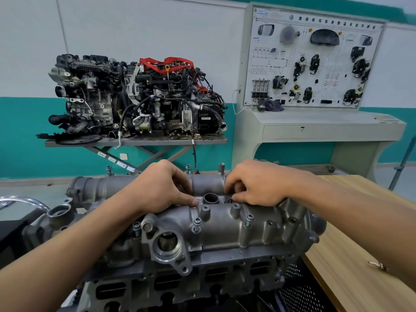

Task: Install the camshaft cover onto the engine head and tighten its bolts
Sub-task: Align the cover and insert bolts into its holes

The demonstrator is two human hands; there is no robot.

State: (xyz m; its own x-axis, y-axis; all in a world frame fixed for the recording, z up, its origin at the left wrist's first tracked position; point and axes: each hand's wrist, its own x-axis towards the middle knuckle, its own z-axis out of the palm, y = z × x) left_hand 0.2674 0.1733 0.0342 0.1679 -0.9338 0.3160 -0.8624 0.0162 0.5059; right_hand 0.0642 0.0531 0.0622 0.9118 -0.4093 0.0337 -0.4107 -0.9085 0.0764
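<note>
The grey cast camshaft cover [225, 226] sits on top of the engine head [180, 282] in front of me. Several bolts stand raised in its holes, one [197, 222] near the front middle and another [249, 220] to its right. My left hand [166, 188] rests on the cover's top, its thumb and fingers pinched at a spot left of the round opening [211, 198]. My right hand [254, 183] is curled over the cover right of that opening, fingertips pinched on a small bolt that is mostly hidden.
A wooden table [360, 255] lies to the right with a small metal part [378, 265] on it. Behind stands a full engine [135, 97] on a lift table, and a training board console [315, 64] at the back right. A chrome tube [24, 202] curves at the left.
</note>
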